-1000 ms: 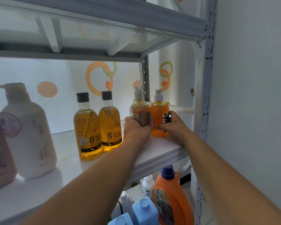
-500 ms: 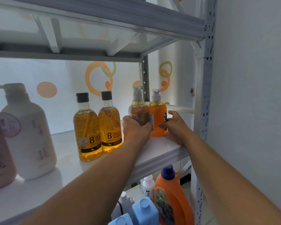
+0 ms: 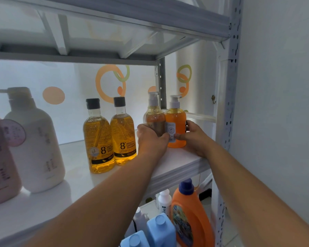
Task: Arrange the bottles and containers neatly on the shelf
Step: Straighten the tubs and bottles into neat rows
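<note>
Closest of all, down under the white shelf [image 3: 78,193], stand two blue bottles [image 3: 161,230] and a big orange jug [image 3: 191,218] with a dark blue cap. A small white bottle [image 3: 164,200] stands just behind them.

Two bare arms reach up and over the front edge of the shelf. The left hand [image 3: 150,139] is wrapped around the brown pump bottle [image 3: 154,120], with its fingers [image 3: 163,137] curled tight on the lower part. The right hand [image 3: 194,138] holds the orange pump bottle [image 3: 176,125] from the right side, with its thumb pressed on the front label. The two pump bottles stand straight up and touch each other, near the right end of the shelf, close to the back corner post [image 3: 161,82].

Just left of the brown pump bottle stand two yellow shampoo bottles [image 3: 111,136] with black caps. They are side by side and almost touching. Far to the left of them are a big white pump bottle [image 3: 36,145] and a pink bottle [image 3: 0,168], both blurry.

Behind the shelf is a white wall [image 3: 75,79] with orange and green rings painted on it.
</note>
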